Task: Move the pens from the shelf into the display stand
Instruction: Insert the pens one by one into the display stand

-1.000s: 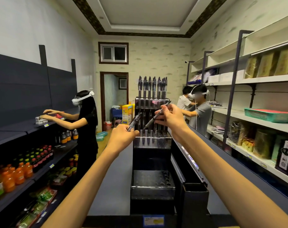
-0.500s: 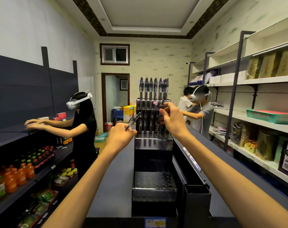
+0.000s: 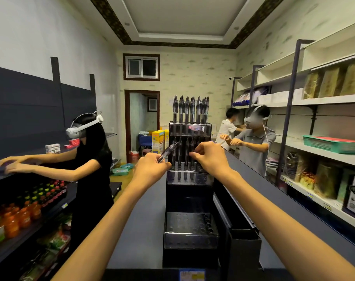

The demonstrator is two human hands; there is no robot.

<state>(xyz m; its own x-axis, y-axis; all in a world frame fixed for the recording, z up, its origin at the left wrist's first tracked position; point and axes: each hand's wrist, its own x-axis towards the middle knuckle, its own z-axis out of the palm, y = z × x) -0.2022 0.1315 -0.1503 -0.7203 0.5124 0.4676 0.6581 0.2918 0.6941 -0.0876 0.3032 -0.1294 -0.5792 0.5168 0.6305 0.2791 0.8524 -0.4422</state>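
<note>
- Your left hand [image 3: 150,169] has its fingers curled round a pen [image 3: 168,152], which sticks up and to the right out of your fist, its far end just beside the stand [image 3: 189,179].
- Your right hand [image 3: 210,157] is curled at the middle tier of the stand, fingertips pinched together over the slots. It looks to be pinching a pen there, but the dark barrels blur together, so you cannot be sure.
- The top tier holds a row of upright pens [image 3: 190,108]; the middle tier is part filled; the bottom tier [image 3: 189,222] shows bare holes.
- The stand sits on the dark shelf [image 3: 144,220] ahead of you.
- A pen like this is likely light, stiff and smooth, so it should need only a gentle pinch.
- Hold it mid-barrel or a little above, leaving the lower end free to find a hole.
- Keep it upright as it goes down; a tilted pen may catch the rim or knock its neighbours.
- The clear plastic stand may shift if you push sideways.
</note>
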